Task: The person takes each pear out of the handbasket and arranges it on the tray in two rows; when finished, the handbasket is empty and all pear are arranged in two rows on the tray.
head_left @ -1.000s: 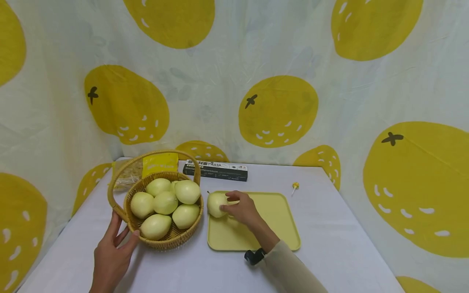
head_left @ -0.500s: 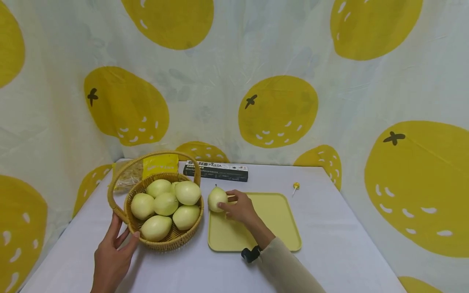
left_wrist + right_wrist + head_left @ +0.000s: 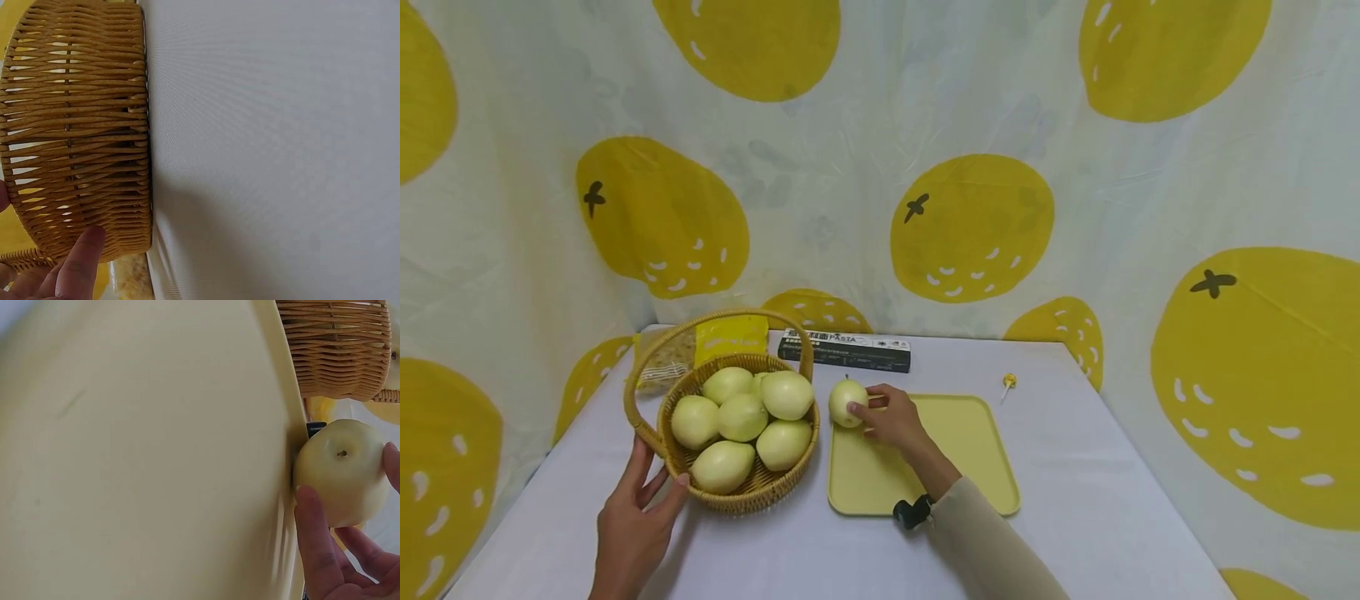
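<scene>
A wicker basket (image 3: 758,498) with a tall arched handle holds several pale yellow-green pears (image 3: 742,417). My left hand (image 3: 636,527) grips its near left side, thumb at the rim and fingers by the foot of the handle. Along the woven wall (image 3: 81,137), the left wrist view shows one finger laid against the outside. My right hand (image 3: 895,421) holds a single pear (image 3: 847,402), stem up, at the back left corner of a yellow tray (image 3: 925,475). In the right wrist view, thumb and fingers sit around that pear (image 3: 344,475), close over the tray's surface.
Behind the basket lie a clear bag of pasta (image 3: 664,360) and a yellow packet (image 3: 730,335). A black and white pasta box (image 3: 846,352) stands at the back. Right of the tray is a small lollipop (image 3: 1009,382). A white cloth covers the table (image 3: 1097,483).
The pear in my right hand has turned from stem pointing left to stem up, and has shifted slightly toward the back. My left hand and the basket stay in place.
</scene>
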Action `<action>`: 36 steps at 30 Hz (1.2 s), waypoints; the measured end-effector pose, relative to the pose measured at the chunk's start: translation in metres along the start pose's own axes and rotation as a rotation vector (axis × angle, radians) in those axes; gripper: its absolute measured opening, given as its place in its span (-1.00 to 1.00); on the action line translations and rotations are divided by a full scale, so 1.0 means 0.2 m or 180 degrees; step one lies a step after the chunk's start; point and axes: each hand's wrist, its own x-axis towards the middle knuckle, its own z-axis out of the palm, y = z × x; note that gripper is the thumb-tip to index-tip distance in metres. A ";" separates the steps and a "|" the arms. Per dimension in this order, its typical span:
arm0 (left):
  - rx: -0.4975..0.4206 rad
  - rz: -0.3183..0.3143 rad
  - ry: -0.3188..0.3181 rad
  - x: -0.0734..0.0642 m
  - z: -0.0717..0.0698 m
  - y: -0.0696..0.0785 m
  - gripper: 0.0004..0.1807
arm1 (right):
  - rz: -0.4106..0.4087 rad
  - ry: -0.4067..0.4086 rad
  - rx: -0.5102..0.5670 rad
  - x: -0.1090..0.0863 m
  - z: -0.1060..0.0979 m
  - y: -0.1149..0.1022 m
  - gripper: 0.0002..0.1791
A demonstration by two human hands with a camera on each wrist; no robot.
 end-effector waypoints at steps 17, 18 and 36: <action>0.0017 -0.0015 0.0020 0.01 0.01 -0.01 0.03 | -0.0083 0.0114 0.0146 0.04 0.01 0.01 -0.39; 0.0016 -0.0015 0.0021 0.01 0.01 -0.01 0.03 | -0.0089 0.0111 0.0153 0.04 0.01 0.01 -0.39; 0.0062 -0.0018 -0.0012 0.00 0.00 0.01 0.03 | -0.0139 0.0044 0.0300 0.00 -0.04 0.02 -0.39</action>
